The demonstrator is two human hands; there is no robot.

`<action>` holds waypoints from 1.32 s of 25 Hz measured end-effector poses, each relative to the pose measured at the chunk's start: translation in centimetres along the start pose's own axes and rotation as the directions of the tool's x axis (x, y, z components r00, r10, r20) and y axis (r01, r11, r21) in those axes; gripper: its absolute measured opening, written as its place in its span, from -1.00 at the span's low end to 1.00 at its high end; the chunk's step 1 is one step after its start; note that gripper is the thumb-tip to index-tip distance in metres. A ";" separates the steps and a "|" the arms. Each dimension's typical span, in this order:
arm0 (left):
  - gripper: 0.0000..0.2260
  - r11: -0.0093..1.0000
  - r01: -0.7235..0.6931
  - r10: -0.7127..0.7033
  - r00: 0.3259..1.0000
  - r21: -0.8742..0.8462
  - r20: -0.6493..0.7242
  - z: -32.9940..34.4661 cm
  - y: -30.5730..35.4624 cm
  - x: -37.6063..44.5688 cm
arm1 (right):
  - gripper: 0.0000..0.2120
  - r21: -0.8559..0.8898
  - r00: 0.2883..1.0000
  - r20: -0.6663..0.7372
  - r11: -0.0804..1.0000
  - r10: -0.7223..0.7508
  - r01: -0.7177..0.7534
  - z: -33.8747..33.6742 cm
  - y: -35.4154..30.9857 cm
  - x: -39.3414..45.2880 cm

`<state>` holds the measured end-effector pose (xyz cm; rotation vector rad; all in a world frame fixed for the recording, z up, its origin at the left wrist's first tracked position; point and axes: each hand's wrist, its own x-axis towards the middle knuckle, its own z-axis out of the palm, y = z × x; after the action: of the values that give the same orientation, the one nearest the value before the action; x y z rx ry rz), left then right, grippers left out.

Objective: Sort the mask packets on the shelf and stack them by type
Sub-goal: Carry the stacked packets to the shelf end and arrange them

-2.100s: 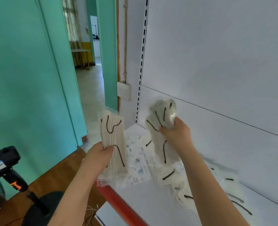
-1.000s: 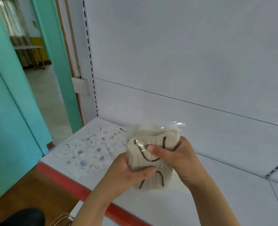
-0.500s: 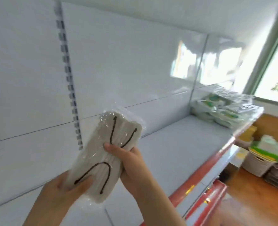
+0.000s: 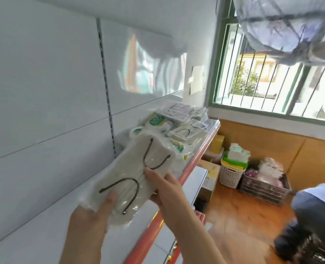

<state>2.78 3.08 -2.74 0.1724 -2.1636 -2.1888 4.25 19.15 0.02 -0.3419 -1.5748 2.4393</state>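
Both hands hold a clear packet of white masks with black ear loops above the white shelf. My left hand grips its near end, thumb on top. My right hand grips its right side, thumb pressed on the front. Just beyond the packet's far end lies a pile of mask packets at the shelf's right end: green-labelled ones underneath, white ones with black loops on top.
The shelf has a red front edge and a white back panel. Below to the right stand a white basket, a dark crate of goods and cardboard boxes on the wooden floor. A barred window is at the right. A seated person's sleeve is at the lower right.
The view has swung from the shelf's left end to its right end. Two batches held one in each hand became one packet in both hands, now carried close to the pile.
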 end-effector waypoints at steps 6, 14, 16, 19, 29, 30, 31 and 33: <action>-0.29 0.976 0.076 -0.004 0.942 -0.203 0.334 16.4 3.3 4.8 | -0.73 -0.033 0.992 -0.103 0.997 -0.071 0.068 -10.3 -8.0 10.9; -0.46 0.994 0.113 -0.106 0.946 -0.004 0.306 26.2 3.2 13.2 | -0.72 -0.195 0.978 -0.155 0.975 -0.142 0.111 -19.6 -15.3 24.3; -0.67 0.999 0.025 -0.031 0.976 0.031 0.216 29.8 4.0 15.2 | -0.79 -0.200 0.984 -0.124 0.975 -0.124 0.098 -21.5 -16.8 29.1; -0.73 0.998 -0.066 0.063 0.981 0.014 0.182 36.5 6.0 19.7 | -0.73 -0.192 0.996 -0.063 0.981 -0.055 0.042 -24.9 -19.7 39.0; -0.60 0.775 -0.222 0.224 0.972 0.592 0.072 55.6 8.5 33.1 | -0.83 -0.397 0.993 -0.115 0.918 -0.034 -0.014 -34.6 -23.7 62.6; -0.58 0.623 -0.248 0.283 0.956 0.742 0.083 56.3 7.7 33.9 | -0.80 -0.533 0.990 -0.119 0.846 -0.078 0.002 -34.9 -22.7 63.8; -0.57 0.457 -0.271 0.332 0.936 0.847 0.120 57.0 6.8 34.5 | -0.75 -0.682 0.985 -0.105 0.731 -0.136 0.028 -35.2 -21.6 64.9; -0.57 0.233 -0.334 0.310 0.916 0.914 0.256 58.5 5.3 35.0 | -0.63 -0.906 0.969 -0.051 0.420 -0.242 0.057 -35.5 -20.0 66.1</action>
<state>-39.18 56.83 1.77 -0.2612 -2.8411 -0.4116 -46.34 78.01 -0.98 -0.5164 -2.5576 1.1228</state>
